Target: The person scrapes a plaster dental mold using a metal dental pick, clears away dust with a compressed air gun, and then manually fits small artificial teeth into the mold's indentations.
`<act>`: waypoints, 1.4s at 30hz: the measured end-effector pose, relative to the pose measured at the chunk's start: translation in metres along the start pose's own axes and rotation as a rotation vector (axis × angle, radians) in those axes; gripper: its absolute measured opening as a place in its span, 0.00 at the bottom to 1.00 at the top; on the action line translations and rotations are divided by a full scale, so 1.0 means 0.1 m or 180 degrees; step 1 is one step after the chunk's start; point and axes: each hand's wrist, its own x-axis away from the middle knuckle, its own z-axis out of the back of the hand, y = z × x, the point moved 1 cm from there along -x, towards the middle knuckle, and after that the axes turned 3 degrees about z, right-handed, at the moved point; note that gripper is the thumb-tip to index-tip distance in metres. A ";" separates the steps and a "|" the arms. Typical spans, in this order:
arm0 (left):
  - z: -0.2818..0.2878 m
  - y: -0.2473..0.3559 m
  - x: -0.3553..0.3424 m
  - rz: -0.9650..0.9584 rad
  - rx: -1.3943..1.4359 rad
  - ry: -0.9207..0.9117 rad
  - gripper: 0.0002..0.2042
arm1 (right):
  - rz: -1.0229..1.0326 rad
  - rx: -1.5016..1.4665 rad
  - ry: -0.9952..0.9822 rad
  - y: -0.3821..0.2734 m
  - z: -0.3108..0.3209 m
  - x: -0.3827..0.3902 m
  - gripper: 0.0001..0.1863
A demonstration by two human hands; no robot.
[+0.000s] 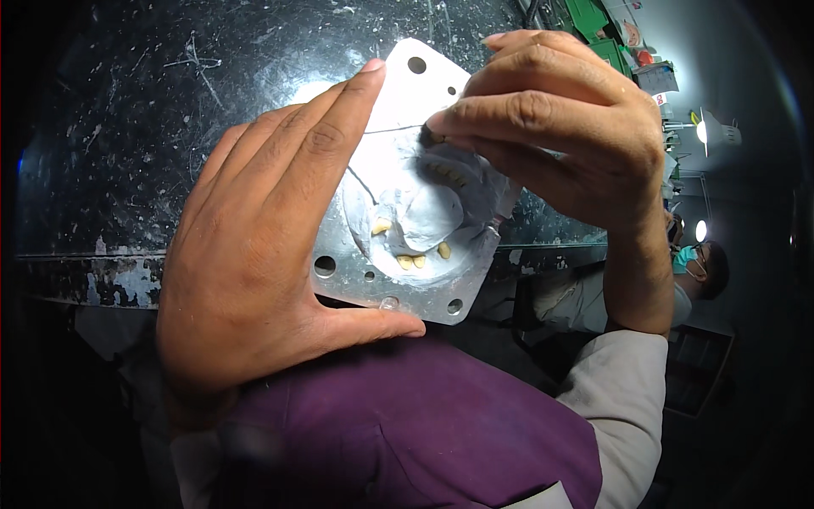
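A flat metal plate (pixel 386 293) with round holes is tilted in front of me. It carries a white plaster dental cast (pixel 431 219) with several small yellowish teeth (pixel 411 261). My left hand (pixel 254 237) grips the plate, its fingers laid along the left side and its thumb across the near edge. Over the far part of the cast, my right hand (pixel 560 110) is closed in a pinch. From its fingertips a thin dark wire-like piece (pixel 394 130) sticks out to the left. Its other end is hidden, and the right hand shades part of the cast.
Beneath the plate lies a worn black bench (pixel 110 153) with scratches and chipped paint along its near edge. Green bins (pixel 589 21) stand at the far right. Farther right are lamps (pixel 716 133) and a seated person in a mask (pixel 699 263).
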 end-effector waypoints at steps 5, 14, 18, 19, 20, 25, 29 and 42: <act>0.00 -0.01 0.01 0.0012 0.0019 -0.0011 0.69 | -0.0085 -0.0229 0.0000 0.03 -0.02 0.01 0.13; 0.01 0.00 0.00 0.0039 0.0033 -0.0024 0.68 | 0.0303 -0.0867 0.0356 0.16 -0.05 -0.10 0.11; 0.01 -0.01 0.01 0.0035 0.0051 0.0004 0.68 | -0.0146 -0.0704 -0.0134 0.15 0.05 -0.05 0.11; 0.01 0.00 0.00 0.0021 0.0042 -0.0002 0.68 | -0.0155 -0.0700 -0.0135 0.16 0.04 0.00 0.11; 0.01 0.00 0.00 0.0013 0.0028 -0.0003 0.68 | -0.0069 -0.0764 0.0011 0.19 0.02 0.05 0.11; 0.02 0.01 0.01 0.0048 0.0005 -0.0003 0.68 | -0.0178 -0.0491 -0.0096 0.15 0.02 0.05 0.12; 0.02 0.01 0.01 0.0002 0.0003 -0.0015 0.68 | -0.0132 -0.0565 -0.0071 0.17 -0.01 0.06 0.12; -0.01 -0.02 0.01 -0.0023 0.0008 0.0044 0.68 | -0.0341 -0.0555 -0.0055 0.14 0.06 0.01 0.09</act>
